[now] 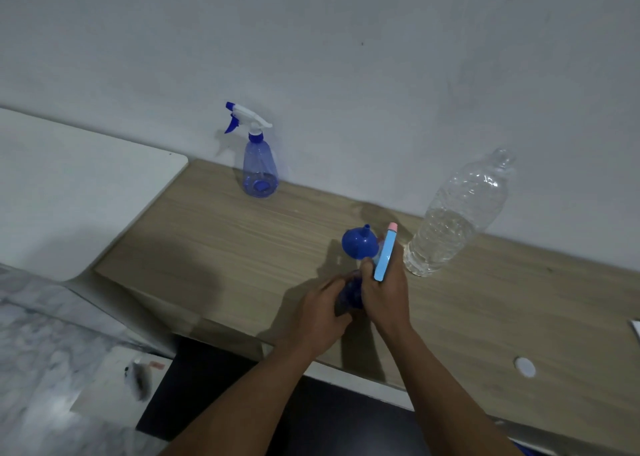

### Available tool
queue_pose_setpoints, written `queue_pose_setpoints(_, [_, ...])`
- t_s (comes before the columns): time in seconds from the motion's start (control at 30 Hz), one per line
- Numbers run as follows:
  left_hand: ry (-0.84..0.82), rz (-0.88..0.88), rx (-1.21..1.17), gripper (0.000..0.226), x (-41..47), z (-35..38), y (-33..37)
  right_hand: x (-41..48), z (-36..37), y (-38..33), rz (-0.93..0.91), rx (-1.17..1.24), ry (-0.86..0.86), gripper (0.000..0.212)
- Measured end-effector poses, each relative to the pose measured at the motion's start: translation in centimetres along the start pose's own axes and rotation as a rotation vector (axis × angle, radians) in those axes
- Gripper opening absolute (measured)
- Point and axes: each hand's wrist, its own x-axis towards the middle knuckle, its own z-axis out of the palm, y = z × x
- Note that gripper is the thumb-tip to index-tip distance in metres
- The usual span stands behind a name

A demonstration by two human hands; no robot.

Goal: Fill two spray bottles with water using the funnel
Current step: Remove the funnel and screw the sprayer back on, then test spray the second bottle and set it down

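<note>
Blue spray bottle (259,170) stands at the back; second bottle (349,294) (mostly hidden) seems tilted beside the spout-up funnel (356,244).

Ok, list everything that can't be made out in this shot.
Head view:
Dark blue spray bottle: mostly covered by the left hand and right hand; water level unseen.
Light-blue sprayer head: its joint with the bottle hidden by the right hand.
Clear water bottle: mouth blurred; capped or not, unclear.
White object: cut off by the right edge.

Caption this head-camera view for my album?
Left hand holds a dark blue bottle, right hand grips its light-blue sprayer; funnel, water bottle and second spray bottle sit on the table.
</note>
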Motion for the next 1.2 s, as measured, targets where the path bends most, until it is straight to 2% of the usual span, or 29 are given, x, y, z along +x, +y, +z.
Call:
queue_pose_setpoints(0.07, [0.028, 0.012, 0.049, 0.043, -0.2, -1.2, -0.2, 0.0, -0.1, -0.6, 0.014, -0.003, -0.019, 0.045])
queue_pose_setpoints(0.13, [0.078, -0.002, 0.130, 0.038, -0.7, -3.0, -0.6, 0.0, -0.2, -1.6, 0.011, -0.020, -0.029, 0.037])
queue_pose_setpoints(0.2, [0.106, -0.051, 0.199, 0.039, -1.3, -5.4, -1.4, -0.3, -0.2, -2.6, 0.033, -0.039, -0.057, 0.030])
queue_pose_setpoints(0.27, [0.095, -0.137, 0.256, 0.040, -1.9, -8.3, -2.1, -0.9, 0.0, -3.6, 0.069, -0.076, -0.128, 0.033])
queue_pose_setpoints(0.37, [0.084, -0.247, 0.343, 0.040, -3.1, -12.6, -2.7, -2.0, 0.8, -4.8, 0.089, -0.146, -0.231, 0.016])
queue_pose_setpoints(0.47, [0.106, -0.331, 0.398, 0.041, -4.5, -16.0, -3.0, -3.0, 1.9, -5.9, 0.092, -0.186, -0.334, 0.011])
queue_pose_setpoints(0.67, [0.089, -0.410, 0.444, 0.048, -6.4, -19.1, -2.6, -5.7, 3.4, -8.6, 0.140, -0.335, -0.559, 0.013])
queue_pose_setpoints(0.97, [0.016, -0.469, 0.418, 0.048, -7.7, -18.8, -2.2, -7.0, 2.9, -10.0, 0.154, -0.481, -0.465, 0.039])
queue_pose_setpoints(1.2, [-0.011, -0.490, 0.433, 0.050, -8.5, -18.5, -2.0, -7.7, 1.7, -9.9, 0.117, -0.292, -0.435, 0.038])
